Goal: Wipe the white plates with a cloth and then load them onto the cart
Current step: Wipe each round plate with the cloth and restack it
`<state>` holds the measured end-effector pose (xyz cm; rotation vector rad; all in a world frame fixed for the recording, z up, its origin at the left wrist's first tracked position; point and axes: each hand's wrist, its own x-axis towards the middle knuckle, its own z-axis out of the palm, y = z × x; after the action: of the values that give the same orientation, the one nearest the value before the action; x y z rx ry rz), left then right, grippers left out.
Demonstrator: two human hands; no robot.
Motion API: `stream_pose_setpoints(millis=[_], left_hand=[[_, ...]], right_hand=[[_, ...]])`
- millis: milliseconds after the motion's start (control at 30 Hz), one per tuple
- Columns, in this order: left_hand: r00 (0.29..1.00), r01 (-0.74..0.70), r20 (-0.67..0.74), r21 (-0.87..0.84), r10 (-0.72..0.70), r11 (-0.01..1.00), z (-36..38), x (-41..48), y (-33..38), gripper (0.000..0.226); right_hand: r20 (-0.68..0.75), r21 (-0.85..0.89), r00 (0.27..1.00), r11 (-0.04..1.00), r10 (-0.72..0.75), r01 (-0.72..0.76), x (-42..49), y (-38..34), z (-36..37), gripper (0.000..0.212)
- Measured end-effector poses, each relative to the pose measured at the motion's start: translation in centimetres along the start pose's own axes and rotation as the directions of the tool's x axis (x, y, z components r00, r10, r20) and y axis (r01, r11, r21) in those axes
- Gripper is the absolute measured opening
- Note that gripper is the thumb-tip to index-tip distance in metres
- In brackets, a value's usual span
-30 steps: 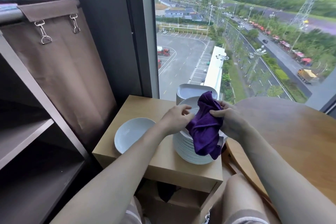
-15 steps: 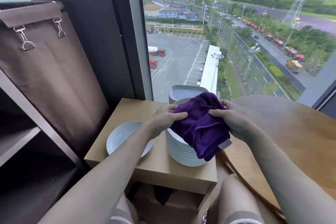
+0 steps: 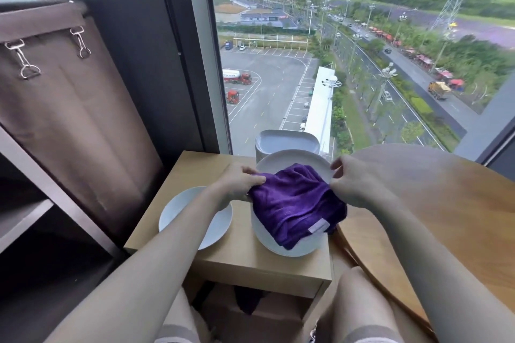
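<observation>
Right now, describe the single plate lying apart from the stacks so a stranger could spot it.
Find the small wooden side table by the window. On its left half lies a lone white plate. Unlike the round stack under the purple cloth and the square stack behind, it sits single.

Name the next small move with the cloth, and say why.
Probably press the purple cloth flat and rub it round the top plate. The cloth lies draped across that plate, the left hand and right hand only pinch its edges, and the plate's far rim shows uncovered.
</observation>
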<state>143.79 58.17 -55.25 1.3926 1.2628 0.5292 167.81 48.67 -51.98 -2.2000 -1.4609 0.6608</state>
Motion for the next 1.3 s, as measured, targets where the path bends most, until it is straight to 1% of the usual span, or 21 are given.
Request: stream_pose_setpoints(millis=[67,100,133,167,200,267,300,333,367,433,500,567,633,700,767,833,933,1000,1133,1233,1300], left_hand=[[0.999,-0.017,-0.03,-0.04,0.016,0.999,-0.1,0.2,-0.4,0.018],[0.999,-0.027,-0.037,-0.048,0.025,0.998,-0.2,0.3,-0.5,0.021],[0.999,-0.034,-0.039,-0.049,0.032,0.998,-0.3,0.3,-0.6,0.025],[0.999,-0.037,-0.041,-0.053,0.034,0.998,-0.3,0.3,-0.7,0.028],[0.998,-0.037,-0.046,-0.067,0.034,0.997,-0.3,0.2,-0.7,0.029],[0.998,-0.033,-0.061,-0.123,0.025,0.992,-0.2,0.1,-0.8,0.025],[0.997,-0.029,-0.072,-0.155,0.018,0.987,-0.2,0.1,-0.9,0.022],[0.996,-0.026,-0.083,-0.184,0.011,0.983,-0.2,0.0,-1.0,0.02],[0.996,-0.026,-0.092,-0.21,0.007,0.977,-0.3,0.0,-1.1,0.017],[0.993,-0.043,-0.114,-0.247,0.016,0.968,-0.5,-0.1,-1.4,0.016],[0.989,-0.082,-0.136,-0.243,0.049,0.967,-0.7,-0.2,-1.7,0.017],[0.987,-0.117,-0.135,-0.212,0.09,0.97,-0.7,-0.2,-1.9,0.019],[0.987,-0.141,-0.11,-0.196,0.121,0.971,-0.6,-0.2,-1.8,0.022],[0.986,-0.158,-0.085,-0.193,0.144,0.968,-0.5,-0.2,-1.6,0.025],[0.982,-0.182,-0.083,-0.182,0.169,0.966,-0.6,-0.2,-1.4,0.023],[0.978,-0.202,-0.101,-0.193,0.185,0.96,-0.7,0.0,-1.6,0.021],[0.974,-0.212,-0.119,-0.209,0.191,0.955,-0.8,0.0,-2.0,0.018],[0.974,-0.215,-0.123,-0.219,0.192,0.952,-0.8,0.1,-2.2,0.016],[0.97,-0.238,-0.117,-0.288,0.213,0.927,0.1,0.5,-1.6,0.015],[0.966,-0.257,-0.089,-0.321,0.241,0.912,0.9,1.1,-0.3,0.015],[0.963,-0.269,-0.099,-0.311,0.25,0.912,1.1,1.5,0.3,0.017]], right_hand=[[-0.123,-0.165,0.987,0.983,-0.101,0.08,-0.5,-0.5,0.6,0.034],[-0.148,-0.177,0.972,0.972,-0.181,0.154,-0.9,-1.1,1.1,0.035],[-0.135,-0.167,0.955,0.956,-0.266,0.242,-1.4,-1.9,1.8,0.038],[-0.088,-0.166,0.936,0.932,-0.34,0.323,-1.9,-2.8,2.7,0.046],[-0.019,-0.18,0.92,0.906,-0.391,0.382,-2.3,-3.9,3.9,0.059],[0.126,-0.211,0.907,0.883,-0.401,0.42,-2.9,-5.5,6.7,0.088],[0.169,-0.218,0.908,0.884,-0.383,0.414,-2.9,-5.9,8.0,0.095],[0.172,-0.22,0.912,0.888,-0.372,0.404,-2.7,-5.9,9.0,0.095],[0.137,-0.225,0.917,0.889,-0.376,0.398,-2.4,-5.6,9.7,0.088],[0.034,-0.247,0.916,0.885,-0.4,0.395,-1.8,-4.6,10.2,0.066],[-0.002,-0.26,0.904,0.873,-0.427,0.412,-1.4,-3.8,10.2,0.056],[0.039,-0.315,0.878,0.828,-0.477,0.464,-0.7,-2.8,10.0,0.063],[0.123,-0.368,0.842,0.764,-0.525,0.53,0.2,-2.2,9.8,0.074],[0.211,-0.342,0.82,0.746,-0.531,0.571,1.1,-2.1,9.2,0.079],[0.247,-0.303,0.808,0.749,-0.535,0.589,1.7,-2.3,8.8,0.078],[0.245,-0.309,0.807,0.745,-0.538,0.591,2.0,-2.5,8.6,0.073],[0.242,-0.418,0.831,0.719,-0.501,0.555,2.2,-2.8,8.4,0.07],[0.218,-0.482,0.846,0.7,-0.487,0.527,1.9,-2.9,8.1,0.064],[0.091,-0.592,0.863,0.67,-0.497,0.448,1.1,-2.9,7.8,0.045],[-0.031,-0.629,0.892,0.703,-0.45,0.333,0.6,-3.0,7.3,0.042],[-0.093,-0.628,0.919,0.738,-0.384,0.245,0.6,-3.1,6.5,0.038]])
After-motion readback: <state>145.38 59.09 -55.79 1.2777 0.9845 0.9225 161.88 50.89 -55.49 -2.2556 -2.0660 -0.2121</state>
